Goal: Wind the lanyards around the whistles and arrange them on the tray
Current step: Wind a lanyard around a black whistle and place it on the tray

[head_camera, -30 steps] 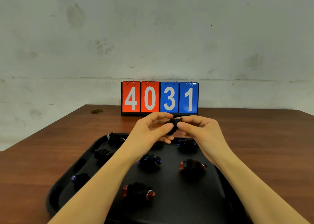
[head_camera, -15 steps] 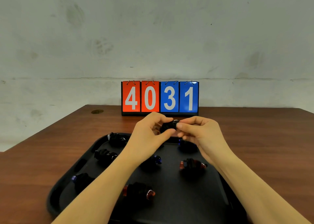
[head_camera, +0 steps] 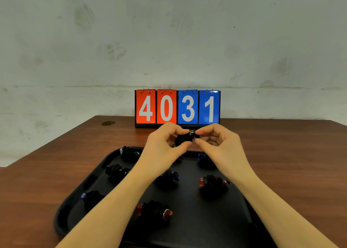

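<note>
Between both hands, above the far edge of the black tray (head_camera: 221, 227), I hold a small black whistle (head_camera: 185, 139) wrapped in black lanyard. My left hand (head_camera: 165, 144) pinches its left side with thumb and fingers. My right hand (head_camera: 217, 140) pinches its right end, where a metal ring shows. Several wound whistles lie on the tray: a red one (head_camera: 154, 209) at the front, another red one (head_camera: 214, 182) on the right, a blue one (head_camera: 170, 176) in the middle, and dark ones (head_camera: 117, 170) along the left.
The tray rests on a brown wooden table (head_camera: 293, 163). A flip scoreboard (head_camera: 177, 107) reading 4031 stands at the table's far edge against a pale wall. A small round brass fitting (head_camera: 108, 123) sits at the table's far left.
Both hands have risen slightly and moved farther away with the whistle. The whistle has turned between the fingers, so its ring end now faces up at the right.
</note>
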